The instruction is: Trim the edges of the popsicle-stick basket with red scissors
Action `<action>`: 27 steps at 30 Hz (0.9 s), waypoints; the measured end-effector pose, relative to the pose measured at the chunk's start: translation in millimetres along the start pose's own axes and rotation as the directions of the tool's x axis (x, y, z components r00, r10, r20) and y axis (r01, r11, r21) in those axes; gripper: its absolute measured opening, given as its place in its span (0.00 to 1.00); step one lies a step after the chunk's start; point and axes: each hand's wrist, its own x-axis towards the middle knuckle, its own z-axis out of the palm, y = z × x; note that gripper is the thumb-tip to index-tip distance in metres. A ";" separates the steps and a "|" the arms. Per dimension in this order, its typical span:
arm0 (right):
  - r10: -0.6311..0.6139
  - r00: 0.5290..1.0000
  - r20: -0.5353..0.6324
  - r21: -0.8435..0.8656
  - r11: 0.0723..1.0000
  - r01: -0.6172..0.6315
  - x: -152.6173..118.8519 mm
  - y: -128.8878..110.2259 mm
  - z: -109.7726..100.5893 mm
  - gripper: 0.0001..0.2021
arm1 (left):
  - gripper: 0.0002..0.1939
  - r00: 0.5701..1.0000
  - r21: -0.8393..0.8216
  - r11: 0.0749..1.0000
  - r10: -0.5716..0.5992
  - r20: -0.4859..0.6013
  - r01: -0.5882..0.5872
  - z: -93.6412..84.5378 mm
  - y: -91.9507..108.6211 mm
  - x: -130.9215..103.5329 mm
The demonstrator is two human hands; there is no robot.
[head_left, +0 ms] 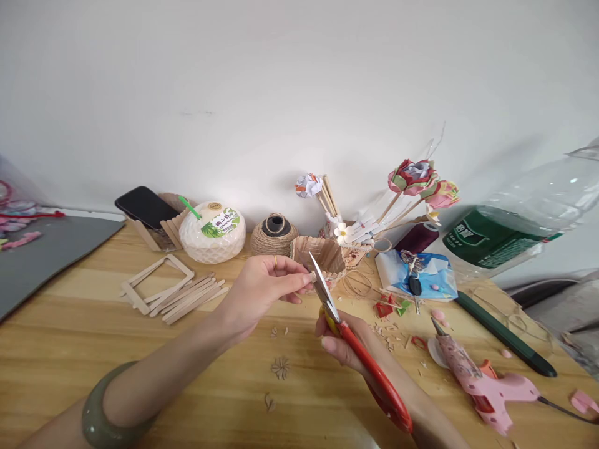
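Note:
My left hand [274, 284], with a ring on one finger, pinches something small and pale between thumb and fingertips; it is too small to name. Red-handled scissors [369, 362] are in my right hand [349, 346], their blades partly apart and pointing up beside my left fingertips. Just behind the hands stands a small wooden basket [318, 252]. Below them on the wooden table [187, 386] lie a small flower-like piece [281, 368] and a few loose slivers.
Craft sticks [191, 296], a stick frame [140, 284], a coconut [213, 234] and twine [274, 240] are at the left and back. Paper flowers [414, 178], a tissue pack [421, 274], a large bottle [491, 237] and a pink glue gun [486, 380] are at the right.

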 end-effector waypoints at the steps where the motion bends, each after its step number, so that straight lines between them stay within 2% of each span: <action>1: -0.007 1.000 0.002 0.000 1.000 0.007 0.0 1.3 -0.1 0.22 | 0.06 1.000 0.000 1.000 0.001 -0.001 -0.001 0.0 0.2 -0.1; 9: 0.004 1.000 -0.018 -0.002 1.000 -0.004 0.6 11.2 2.0 0.21 | 0.06 1.000 -0.017 1.000 -0.011 -0.022 0.011 3.0 1.4 -0.1; 14: 0.048 0.998 -0.046 -0.040 0.998 -0.050 -6.2 9.4 3.7 0.21 | 0.06 1.000 -0.036 0.999 -0.020 0.005 0.020 4.0 -2.1 -2.8; 19: 0.155 0.982 -0.110 -0.104 0.981 -0.166 -25.9 7.7 2.3 0.21 | 0.05 0.992 -0.028 0.995 -0.094 0.088 0.097 10.0 -13.4 -5.1; 22: 0.250 0.957 -0.147 -0.129 0.954 -0.269 -39.5 9.6 2.2 0.22 | 0.05 0.977 -0.030 0.987 -0.153 0.146 0.159 15.7 -24.3 -6.4; 27: 0.358 0.916 -0.179 -0.134 0.914 -0.384 -54.0 20.1 3.7 0.22 | 0.08 0.958 -0.012 0.972 -0.230 0.171 0.236 23.0 -38.7 -8.9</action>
